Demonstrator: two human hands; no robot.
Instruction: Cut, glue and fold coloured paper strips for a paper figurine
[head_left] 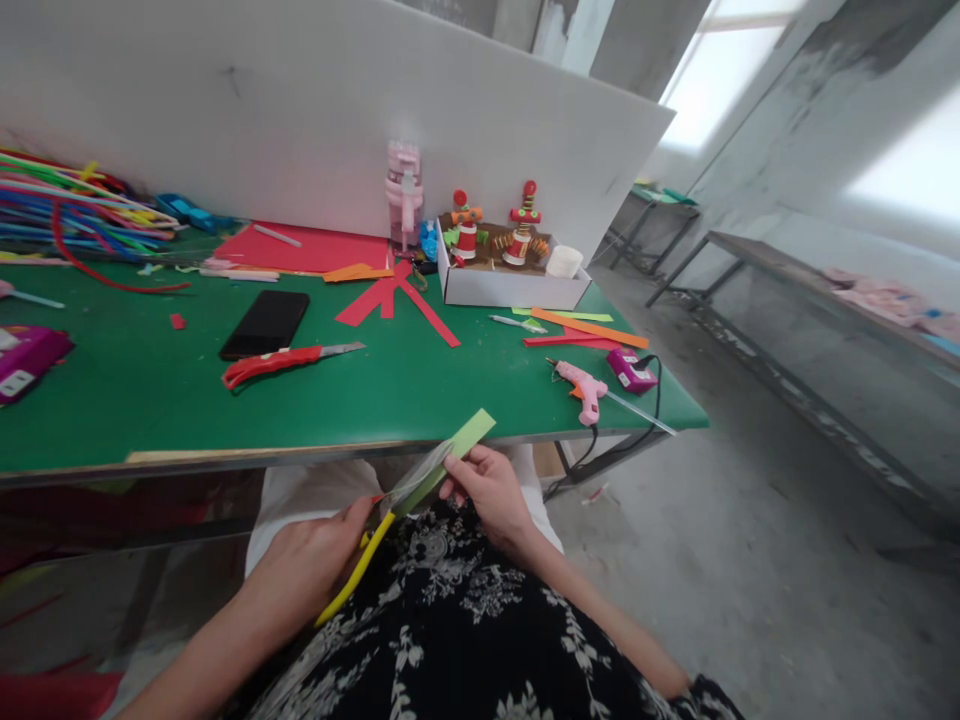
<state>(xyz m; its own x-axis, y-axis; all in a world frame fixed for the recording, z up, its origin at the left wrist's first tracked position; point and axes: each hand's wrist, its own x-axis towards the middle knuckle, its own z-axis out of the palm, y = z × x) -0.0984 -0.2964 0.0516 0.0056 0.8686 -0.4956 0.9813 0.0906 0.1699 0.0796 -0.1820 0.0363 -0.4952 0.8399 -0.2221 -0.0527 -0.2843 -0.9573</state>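
Left hand (321,552) grips scissors (374,546), blades (426,470) blurred; right hand (491,495) pinches a green strip (472,431), partly hidden behind them.

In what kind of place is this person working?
Probably a craft workshop, though I cannot be certain: a pink plastic glue gun, a long red-handled cutter knife and narrow flat red strips lie on the green-topped table.

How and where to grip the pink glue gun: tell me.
Best take the pink glue gun by its handle, coming from the near side of the green table: the handle points that way, and the nozzle points away to the far left. Stay off the nozzle, which could be hot, and clear of the glue stick jutting behind.
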